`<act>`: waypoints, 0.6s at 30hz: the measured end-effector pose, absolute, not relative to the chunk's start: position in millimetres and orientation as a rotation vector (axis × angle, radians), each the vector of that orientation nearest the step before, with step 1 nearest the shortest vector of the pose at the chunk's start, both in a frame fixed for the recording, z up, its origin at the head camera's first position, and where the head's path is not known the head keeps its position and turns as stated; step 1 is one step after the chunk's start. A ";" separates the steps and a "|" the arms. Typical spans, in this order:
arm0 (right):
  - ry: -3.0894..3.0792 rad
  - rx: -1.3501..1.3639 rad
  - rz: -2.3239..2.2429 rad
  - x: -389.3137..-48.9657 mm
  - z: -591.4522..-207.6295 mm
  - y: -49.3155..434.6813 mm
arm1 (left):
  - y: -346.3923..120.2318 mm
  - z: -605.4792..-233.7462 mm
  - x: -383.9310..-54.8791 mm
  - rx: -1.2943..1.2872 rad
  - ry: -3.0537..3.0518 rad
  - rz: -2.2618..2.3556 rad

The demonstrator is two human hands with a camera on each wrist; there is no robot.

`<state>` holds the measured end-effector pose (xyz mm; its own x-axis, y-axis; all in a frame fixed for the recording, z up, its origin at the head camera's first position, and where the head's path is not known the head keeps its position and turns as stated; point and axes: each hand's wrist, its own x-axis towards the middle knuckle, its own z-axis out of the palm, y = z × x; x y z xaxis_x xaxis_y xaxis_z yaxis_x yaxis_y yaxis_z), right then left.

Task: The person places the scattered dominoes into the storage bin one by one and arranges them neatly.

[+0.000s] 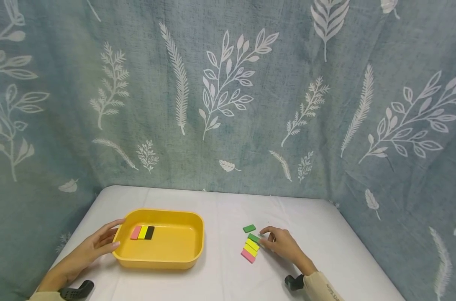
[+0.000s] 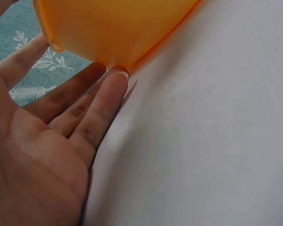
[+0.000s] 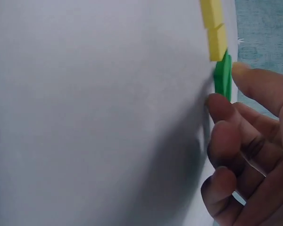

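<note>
My left hand [image 1: 94, 247] rests at the left side of a yellow plastic tray [image 1: 167, 265], its fingers touching the outer wall and the thumb near the front-left corner. From the left wrist, the extended fingers [image 2: 96, 115] meet the tray's wall [image 2: 113, 33]. On the right, my right hand [image 1: 282, 243] hovers low with bent, spread fingers beside a green block [image 1: 254, 238]. Its thumb is close to that block; the right wrist view shows fingertips around the green block [image 3: 222, 77], but no plain pinch. Two yellow blocks [image 1: 252, 245] and a pink block [image 1: 248, 256] continue the row.
Inside the tray, pink [image 1: 135, 233], yellow [image 1: 142, 233] and black [image 1: 149, 233] blocks lie side by side at the left. Another green block [image 1: 249, 228] lies behind the row on the white-covered table [image 1: 224, 209]. Leaf-patterned curtains [image 1: 228, 125] stand around the table.
</note>
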<state>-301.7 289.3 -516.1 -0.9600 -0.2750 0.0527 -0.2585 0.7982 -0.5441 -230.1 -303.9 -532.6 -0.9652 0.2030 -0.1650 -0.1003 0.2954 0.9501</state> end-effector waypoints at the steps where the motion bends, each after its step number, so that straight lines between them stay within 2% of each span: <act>1: 2.952 -0.431 -0.886 -301.5 -517.8 289.7 | -303.7 -533.0 -229.9 0.095 2.312 1.723; 18: 2.932 -0.406 -0.877 -298.8 -527.6 290.3 | -303.9 -533.0 -226.5 0.141 2.317 1.749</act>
<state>-298.8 290.3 -527.6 -0.9639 -0.2651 0.0236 -0.2345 0.8040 -0.5464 -226.5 -303.9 -533.0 -0.9677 0.2169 -0.1283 -0.0640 0.2809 0.9576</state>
